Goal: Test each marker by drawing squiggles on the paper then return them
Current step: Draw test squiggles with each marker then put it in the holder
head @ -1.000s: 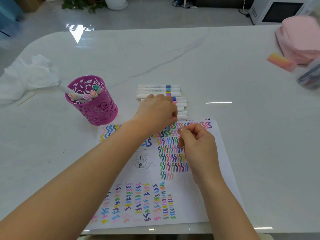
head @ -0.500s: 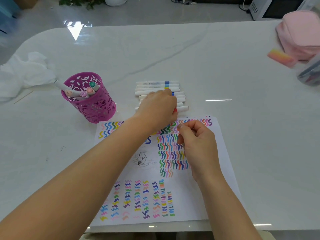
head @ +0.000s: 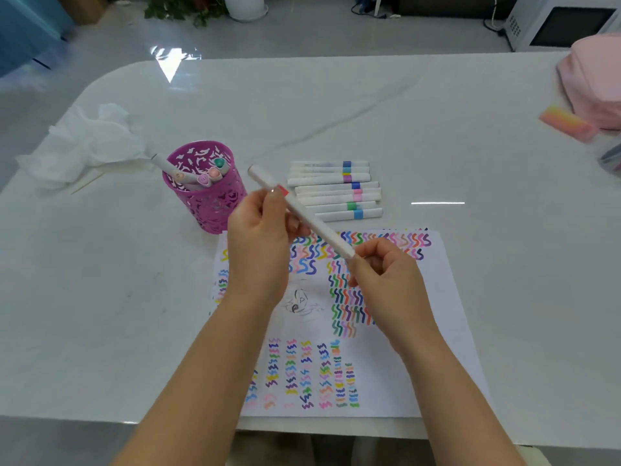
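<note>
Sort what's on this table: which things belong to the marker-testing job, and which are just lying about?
Job:
red-banded marker, held in left hand and right hand
row of markers
squiggle-covered paper
magenta pen cup of markers

Lying about:
crumpled tissue
pink pouch
orange-pink eraser

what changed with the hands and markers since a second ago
The left hand lifted a red-banded marker out of the row of markers and brought it back over the paper; the right hand rose to grip its near end. The marker is now held slanted in both hands. The pink cup stayed put.
</note>
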